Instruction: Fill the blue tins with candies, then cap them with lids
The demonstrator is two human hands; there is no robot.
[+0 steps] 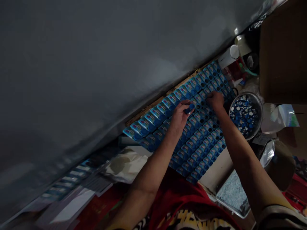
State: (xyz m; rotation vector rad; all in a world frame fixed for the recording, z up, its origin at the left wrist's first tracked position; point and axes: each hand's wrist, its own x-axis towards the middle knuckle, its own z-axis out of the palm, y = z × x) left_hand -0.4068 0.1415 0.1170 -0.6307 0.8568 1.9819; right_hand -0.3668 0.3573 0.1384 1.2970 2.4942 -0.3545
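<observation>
Nearby, metal bowl (257, 105) w/ prob. caps beside blue packs (153, 115).

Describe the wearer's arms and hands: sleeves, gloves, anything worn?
Both hands are bare, no gloves: left hand, right hand. No rings or watch can be made out in the dim light. Both forearms are uncovered. Near the right elbow, a light sleeve edge shows. Red clothing lies below the arms.

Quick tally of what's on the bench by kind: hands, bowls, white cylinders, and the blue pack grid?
Hands: 2, left hand pinching a blue cap, right hand pressing on the packs
Bowl of caps: 1
White cylinder: 1
Blue pack grid: 1, packs too many and too blurred to count
Total: 5, plus the held cap
</observation>
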